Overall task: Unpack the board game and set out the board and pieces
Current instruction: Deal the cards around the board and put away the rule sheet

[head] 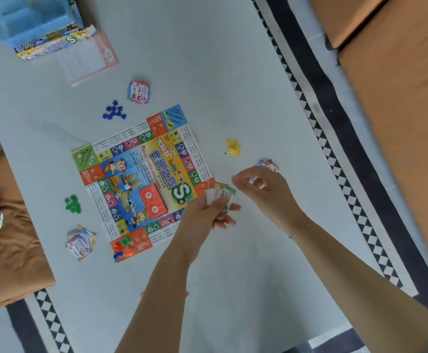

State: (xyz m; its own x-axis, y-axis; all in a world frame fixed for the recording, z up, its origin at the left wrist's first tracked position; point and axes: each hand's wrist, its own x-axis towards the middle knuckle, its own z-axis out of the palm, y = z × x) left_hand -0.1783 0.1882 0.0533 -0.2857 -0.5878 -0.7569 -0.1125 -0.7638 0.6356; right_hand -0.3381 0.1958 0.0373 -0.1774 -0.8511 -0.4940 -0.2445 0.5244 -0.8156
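The colourful square game board (141, 179) lies flat on the grey table (207, 72), with a red card deck (153, 201) and a white die (126, 187) on it. Several player tokens (123, 247) sit on its near corner. My left hand (207, 212) grips a small stack of paper money notes (220, 196) at the board's right corner. My right hand (263, 189) hovers just right of that stack, fingers curled; whether it pinches a note I cannot tell. Beyond it lies a small money pile (268, 164).
Piles of blue (114, 110), green (72, 204) and yellow (233, 147) pieces surround the board, with money piles at the far side (138, 91) and near left (80, 242). The game box with a blue tray (39, 26) and a pink sheet (90, 59) sit far left. Orange cushions flank the table.
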